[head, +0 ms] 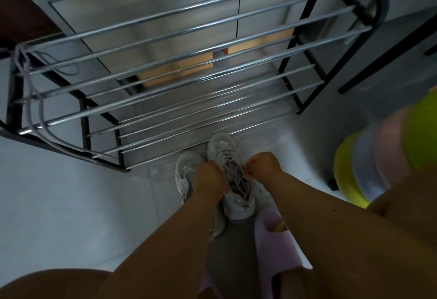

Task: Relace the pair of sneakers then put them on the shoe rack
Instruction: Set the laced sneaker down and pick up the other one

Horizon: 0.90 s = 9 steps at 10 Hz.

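Two pale grey sneakers stand side by side on the floor in front of the shoe rack [165, 67]. The right sneaker [227, 152] has a lilac lace [236, 178] threaded through its eyelets. My left hand [209, 178] grips the lace on the sneaker's left side. My right hand [262, 166] pinches the lace on its right side. The left sneaker [186, 166] sits partly under my left forearm, and no lace shows on it. A second lilac lace [35, 100] hangs loose over the rack's left end.
The rack is black-framed with several tiers of chrome bars, none bearing shoes. My foot in a pink slipper [274, 235] rests just behind the sneakers. A stack of coloured plastic stools [359, 164] stands at the right. White floor tiles lie at the left.
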Each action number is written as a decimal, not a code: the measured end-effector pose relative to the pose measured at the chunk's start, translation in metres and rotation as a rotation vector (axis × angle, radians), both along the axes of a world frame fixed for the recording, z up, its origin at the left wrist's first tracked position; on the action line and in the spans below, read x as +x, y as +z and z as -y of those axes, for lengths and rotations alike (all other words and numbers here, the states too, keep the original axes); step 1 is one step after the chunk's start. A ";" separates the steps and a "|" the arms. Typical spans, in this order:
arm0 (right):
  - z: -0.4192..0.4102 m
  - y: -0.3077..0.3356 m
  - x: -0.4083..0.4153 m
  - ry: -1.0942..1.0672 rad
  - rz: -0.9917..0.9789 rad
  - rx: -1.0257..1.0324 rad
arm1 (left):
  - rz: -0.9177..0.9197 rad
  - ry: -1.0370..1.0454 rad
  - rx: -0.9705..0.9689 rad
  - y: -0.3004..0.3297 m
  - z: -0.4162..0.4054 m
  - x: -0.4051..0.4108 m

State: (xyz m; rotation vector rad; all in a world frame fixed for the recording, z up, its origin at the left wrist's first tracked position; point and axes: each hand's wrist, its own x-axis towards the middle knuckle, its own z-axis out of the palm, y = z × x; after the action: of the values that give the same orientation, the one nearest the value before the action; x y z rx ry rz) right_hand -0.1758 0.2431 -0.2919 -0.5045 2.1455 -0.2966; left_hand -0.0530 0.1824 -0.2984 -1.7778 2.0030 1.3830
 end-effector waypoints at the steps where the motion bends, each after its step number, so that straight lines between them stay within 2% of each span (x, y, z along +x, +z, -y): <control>1: -0.008 -0.006 -0.001 0.099 -0.014 0.006 | 0.074 -0.178 -0.001 -0.001 -0.004 0.004; 2: -0.009 -0.011 0.006 0.007 0.012 -0.046 | 0.085 -0.244 -0.013 -0.003 -0.006 0.004; 3: -0.006 -0.011 0.003 0.023 -0.003 -0.039 | 0.090 -0.242 -0.042 -0.002 -0.004 0.003; 4: -0.010 -0.019 0.001 0.130 -0.044 0.011 | 0.075 -0.293 -0.090 -0.007 -0.005 0.004; 6: -0.012 -0.016 0.005 0.164 -0.039 0.046 | 0.073 -0.386 -0.092 -0.016 -0.005 0.010; 7: -0.011 -0.013 0.004 0.119 -0.057 0.031 | 0.097 -0.320 -0.079 -0.013 -0.003 0.009; 8: -0.012 -0.014 0.007 0.115 -0.075 0.078 | 0.109 -0.120 -0.211 0.001 0.000 0.018; 9: -0.015 -0.012 0.009 0.078 -0.118 0.023 | 0.240 0.039 -0.291 0.008 0.001 0.040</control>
State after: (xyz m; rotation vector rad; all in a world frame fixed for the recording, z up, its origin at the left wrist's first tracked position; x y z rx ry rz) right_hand -0.1665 0.2585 -0.3038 -0.6041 2.2345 -0.2031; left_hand -0.0127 0.1813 -0.2901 -1.9963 2.1305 0.8683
